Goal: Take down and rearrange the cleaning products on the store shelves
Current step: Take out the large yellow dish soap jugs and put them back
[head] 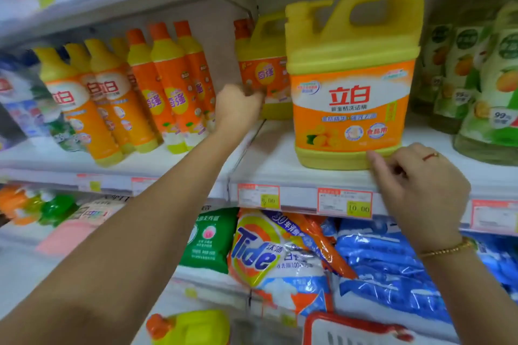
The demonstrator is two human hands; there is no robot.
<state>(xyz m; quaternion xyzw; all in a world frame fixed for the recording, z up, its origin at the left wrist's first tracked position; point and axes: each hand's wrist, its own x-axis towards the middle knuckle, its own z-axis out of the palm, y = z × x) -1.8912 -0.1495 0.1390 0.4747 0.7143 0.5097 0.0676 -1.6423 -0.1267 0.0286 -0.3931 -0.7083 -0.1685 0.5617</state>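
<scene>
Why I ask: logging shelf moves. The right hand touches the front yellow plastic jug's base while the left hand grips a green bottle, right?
Not quite: the head view shows the left hand gripping the rear yellow plastic jug, not a green bottle.

We are seeing smooth yellow plastic on the big jug (pixel 353 44). Below the jug, the Tide bag (pixel 269 255) is gleaming, glossy crinkled film.
</scene>
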